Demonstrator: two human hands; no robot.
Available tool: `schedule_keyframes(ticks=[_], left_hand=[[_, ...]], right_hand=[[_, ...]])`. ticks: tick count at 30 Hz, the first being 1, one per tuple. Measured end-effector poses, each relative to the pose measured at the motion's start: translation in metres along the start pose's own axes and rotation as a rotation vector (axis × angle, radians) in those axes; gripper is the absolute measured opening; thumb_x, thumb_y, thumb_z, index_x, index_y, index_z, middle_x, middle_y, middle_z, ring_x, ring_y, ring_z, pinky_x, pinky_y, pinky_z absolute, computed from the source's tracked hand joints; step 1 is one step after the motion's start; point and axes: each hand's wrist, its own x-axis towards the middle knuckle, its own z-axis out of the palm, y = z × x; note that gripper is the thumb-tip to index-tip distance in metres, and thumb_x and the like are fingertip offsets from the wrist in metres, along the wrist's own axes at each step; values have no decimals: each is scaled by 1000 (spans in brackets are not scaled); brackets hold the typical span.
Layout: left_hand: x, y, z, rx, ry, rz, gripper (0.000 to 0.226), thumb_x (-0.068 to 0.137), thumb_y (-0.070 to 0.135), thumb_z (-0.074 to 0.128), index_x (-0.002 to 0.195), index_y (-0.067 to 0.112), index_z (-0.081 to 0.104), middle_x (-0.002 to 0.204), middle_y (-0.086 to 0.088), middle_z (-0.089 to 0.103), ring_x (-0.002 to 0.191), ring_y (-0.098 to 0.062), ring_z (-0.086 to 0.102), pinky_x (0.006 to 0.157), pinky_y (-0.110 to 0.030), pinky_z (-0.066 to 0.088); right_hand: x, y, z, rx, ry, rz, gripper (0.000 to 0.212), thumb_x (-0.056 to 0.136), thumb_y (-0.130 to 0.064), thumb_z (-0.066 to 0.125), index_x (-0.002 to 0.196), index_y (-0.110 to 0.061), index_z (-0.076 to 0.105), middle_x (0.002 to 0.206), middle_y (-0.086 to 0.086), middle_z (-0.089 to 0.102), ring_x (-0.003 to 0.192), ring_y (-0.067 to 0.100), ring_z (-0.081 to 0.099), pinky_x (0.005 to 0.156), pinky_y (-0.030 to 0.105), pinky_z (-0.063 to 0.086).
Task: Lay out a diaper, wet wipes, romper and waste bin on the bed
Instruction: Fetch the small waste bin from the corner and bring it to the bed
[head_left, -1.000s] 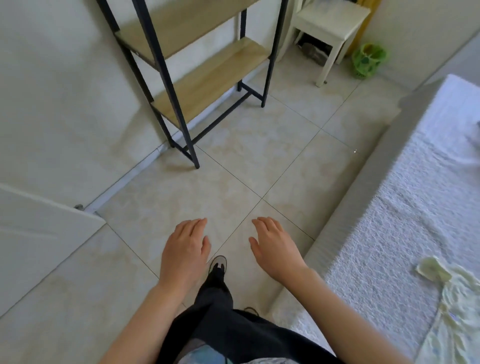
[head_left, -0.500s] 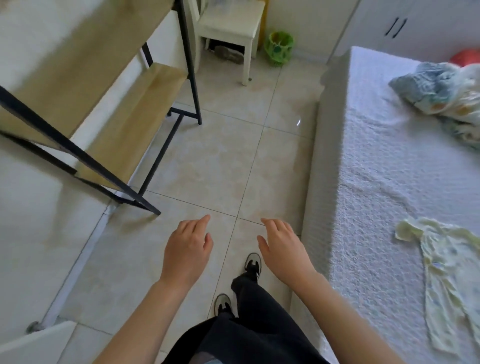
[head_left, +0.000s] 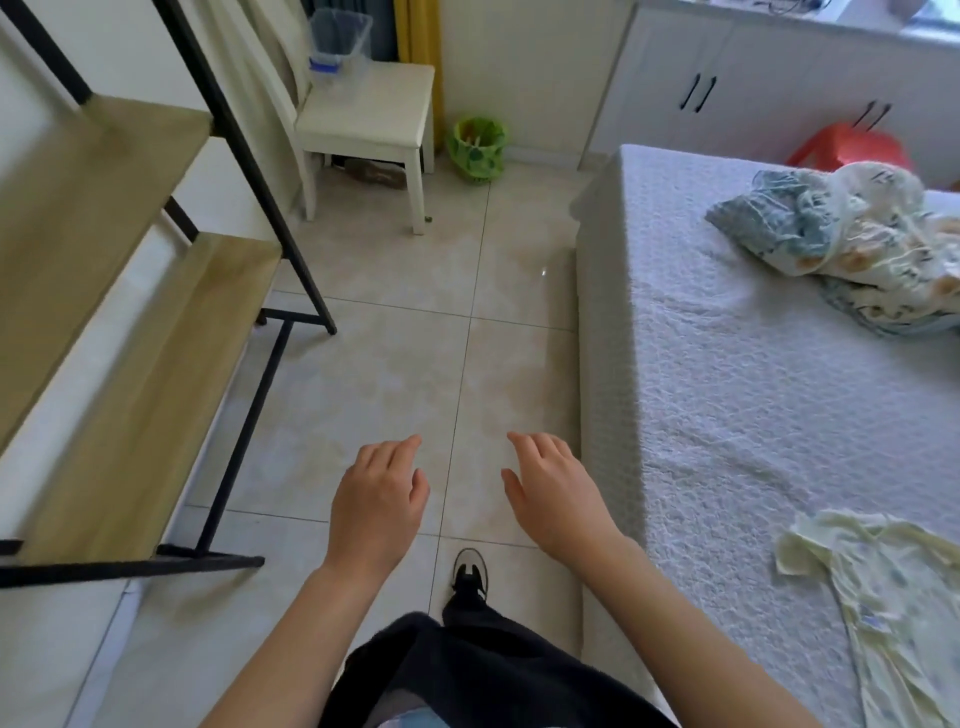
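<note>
At four o'clock on the white quilted bed (head_left: 753, 415) lies the pale yellow romper (head_left: 893, 597); left hand (head_left: 376, 499) and right hand (head_left: 558, 499) hang empty, fingers spread. Carrying the lined green waste bin (head_left: 477, 148), at twelve o'clock, could spill its contents.

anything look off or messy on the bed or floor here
Nothing spilled or broken. The romper lies rumpled on the bed, one sleeve folded over. A crumpled blanket sits in a heap farther up. The floor looks clean.
</note>
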Motion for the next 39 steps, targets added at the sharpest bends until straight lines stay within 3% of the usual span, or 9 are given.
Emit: schedule_keyframes(ticks=[16, 23, 39], left_hand=[[308, -58, -35, 39, -10, 51, 40, 88, 24, 44, 116, 6, 66, 105, -5, 71, 97, -28, 63, 76, -37, 55], [454, -87, -58, 49, -58, 109, 30, 89, 13, 61, 117, 5, 65, 107, -7, 71, 100, -29, 62, 80, -39, 54], [759, -40, -51, 23, -21, 141, 26, 89, 12, 60, 113, 6, 67, 105, -7, 71, 99, -28, 62, 78, -39, 53]], right_hand=[[297, 1, -80, 28, 19, 89, 44, 99, -28, 44, 139, -10, 41, 134, 7, 53, 125, 27, 46, 102, 36, 41], [427, -9, -119, 47, 31, 149, 45, 100, -29, 42, 140, -10, 39, 135, 6, 52, 125, 26, 45, 101, 34, 40], [687, 90, -221, 31, 22, 146, 43, 99, -26, 45, 136, -6, 44, 130, 10, 55, 124, 31, 47, 99, 37, 42]])
